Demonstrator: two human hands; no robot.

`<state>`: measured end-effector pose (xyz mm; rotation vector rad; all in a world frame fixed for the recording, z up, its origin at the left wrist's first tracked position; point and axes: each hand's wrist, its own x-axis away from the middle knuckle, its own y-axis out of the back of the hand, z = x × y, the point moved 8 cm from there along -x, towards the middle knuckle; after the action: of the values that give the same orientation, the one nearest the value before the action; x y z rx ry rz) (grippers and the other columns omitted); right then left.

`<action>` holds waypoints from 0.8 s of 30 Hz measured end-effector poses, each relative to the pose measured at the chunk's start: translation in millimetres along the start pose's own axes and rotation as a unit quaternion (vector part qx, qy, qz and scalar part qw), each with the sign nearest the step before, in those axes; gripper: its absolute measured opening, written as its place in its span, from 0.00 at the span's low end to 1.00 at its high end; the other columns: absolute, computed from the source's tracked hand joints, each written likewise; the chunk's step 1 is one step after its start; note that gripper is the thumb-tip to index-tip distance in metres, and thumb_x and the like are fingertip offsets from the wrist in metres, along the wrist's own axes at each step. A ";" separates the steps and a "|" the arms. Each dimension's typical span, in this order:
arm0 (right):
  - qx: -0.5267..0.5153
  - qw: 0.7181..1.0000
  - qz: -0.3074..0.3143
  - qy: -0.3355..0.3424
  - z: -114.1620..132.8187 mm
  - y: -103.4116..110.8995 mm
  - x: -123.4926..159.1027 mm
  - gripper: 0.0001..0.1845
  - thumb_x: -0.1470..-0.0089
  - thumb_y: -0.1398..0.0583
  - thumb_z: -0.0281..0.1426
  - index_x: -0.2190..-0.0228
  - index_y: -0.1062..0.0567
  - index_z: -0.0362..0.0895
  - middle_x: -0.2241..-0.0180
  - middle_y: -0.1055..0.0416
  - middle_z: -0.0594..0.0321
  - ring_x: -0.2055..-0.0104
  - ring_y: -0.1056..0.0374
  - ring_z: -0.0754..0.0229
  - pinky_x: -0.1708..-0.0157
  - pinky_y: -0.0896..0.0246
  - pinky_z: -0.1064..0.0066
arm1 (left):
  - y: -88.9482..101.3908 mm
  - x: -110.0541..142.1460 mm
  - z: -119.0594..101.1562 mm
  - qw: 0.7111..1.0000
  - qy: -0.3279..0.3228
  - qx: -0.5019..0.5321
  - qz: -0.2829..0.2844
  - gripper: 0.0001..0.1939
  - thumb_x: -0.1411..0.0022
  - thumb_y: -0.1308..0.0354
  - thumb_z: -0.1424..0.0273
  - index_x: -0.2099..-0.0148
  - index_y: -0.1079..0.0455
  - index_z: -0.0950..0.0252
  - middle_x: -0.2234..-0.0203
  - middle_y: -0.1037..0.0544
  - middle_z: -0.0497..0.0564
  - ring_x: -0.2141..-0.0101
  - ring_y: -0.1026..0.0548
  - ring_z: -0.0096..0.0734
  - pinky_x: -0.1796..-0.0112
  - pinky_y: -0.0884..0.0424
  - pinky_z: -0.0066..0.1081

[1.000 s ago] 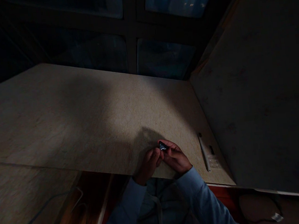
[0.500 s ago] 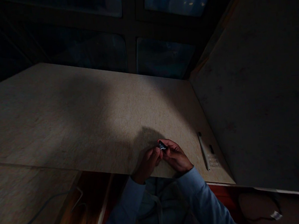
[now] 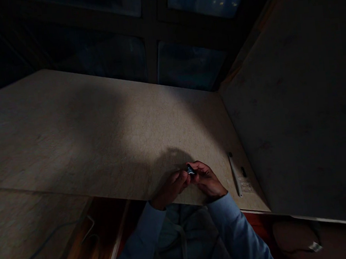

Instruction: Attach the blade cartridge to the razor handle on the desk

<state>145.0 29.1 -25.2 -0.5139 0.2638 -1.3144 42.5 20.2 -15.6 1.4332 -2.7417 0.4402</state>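
Between my two hands is a small dark, shiny object point(image 3: 191, 170), too small and dim to name. My right hand point(image 3: 208, 180) has its thumb and fingers closed round it from the right. From the left, my left hand point(image 3: 172, 188) pinches at its near side, fingers closed. Both hands are close together above the front edge of the pale tabletop point(image 3: 147, 120). To the right lies a long, thin white toothbrush-like stick point(image 3: 235, 176) with a dark end. Beside it are a small black piece point(image 3: 243, 171) and a clear plastic packet point(image 3: 246, 185).
A wall or panel point(image 3: 303, 132) rises along the table's right side. Dark window panes point(image 3: 191, 63) stand at the back. A cable point(image 3: 34, 253) runs across the lower left, near a brown wooden part point(image 3: 81, 258). Another cable with a white tag point(image 3: 315, 247) lies lower right.
The small dark object has turned slightly in my fingers and shifted a little to the right. My right hand has moved slightly right too. The things on the table stay put.
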 end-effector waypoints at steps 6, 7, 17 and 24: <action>0.027 0.999 -0.007 0.018 2.3 1.8 0.3 0.24 0.63 0.25 0.40 0.63 0.22 0.48 0.63 0.24 0.64 0.65 0.30 0.61 0.62 0.36 0.70 | -2.0 -0.2 -4.3 1.000 0.006 -0.008 -0.004 0.32 0.40 0.57 0.38 0.69 0.40 0.65 0.80 0.45 0.42 0.80 0.48 0.21 0.79 0.52 0.26; 0.027 0.999 -0.006 0.020 2.0 1.4 0.4 0.23 0.63 0.25 0.40 0.63 0.22 0.48 0.63 0.24 0.64 0.65 0.31 0.61 0.62 0.36 0.70 | -2.0 -0.1 -5.5 1.000 0.007 -0.005 -0.009 0.32 0.41 0.57 0.38 0.69 0.40 0.65 0.81 0.45 0.42 0.80 0.49 0.21 0.79 0.52 0.26; 0.017 0.999 -0.023 0.022 9.4 -3.9 -0.5 0.24 0.59 0.27 0.40 0.59 0.22 0.48 0.66 0.26 0.64 0.67 0.33 0.62 0.64 0.38 0.71 | 0.4 -8.8 1.9 0.999 0.024 0.039 -0.026 0.33 0.44 0.54 0.36 0.69 0.40 0.65 0.83 0.48 0.40 0.83 0.51 0.20 0.81 0.54 0.26; -0.004 0.999 -0.027 0.032 15.4 -9.5 -0.8 0.22 0.54 0.29 0.38 0.56 0.22 0.47 0.66 0.29 0.63 0.68 0.35 0.64 0.66 0.40 0.73 | 1.3 -18.8 13.6 0.996 0.020 0.083 -0.024 0.33 0.45 0.52 0.35 0.68 0.40 0.64 0.86 0.49 0.38 0.85 0.54 0.18 0.82 0.57 0.25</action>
<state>143.9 31.5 -7.3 -0.4880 0.3107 -1.3844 53.9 32.5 -31.6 1.5020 -2.6881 0.7015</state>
